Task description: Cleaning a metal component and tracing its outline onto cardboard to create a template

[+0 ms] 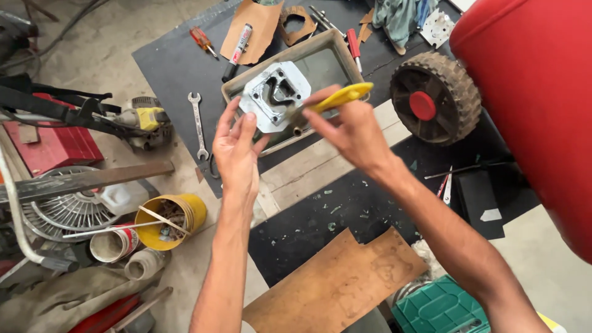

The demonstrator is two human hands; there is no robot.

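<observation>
Grey cast-metal cover plate [273, 97] over shallow grey tray [320, 52]: rigid, heavyish; left hand [237, 151] grip pinches edge. Right hand [351, 132] grip clenches yellow-handled brush [336, 98].

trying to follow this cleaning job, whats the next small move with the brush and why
Probably draw the yellow-handled brush across the metal plate's dark cut-out: the right hand has its bristles at the face, and the left hand holds the plate tilted over the tray.

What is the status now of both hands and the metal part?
Left hand holds grey metal plate up over tray. Right hand grips yellow-handled brush, tip at plate. Nothing between them.
</observation>
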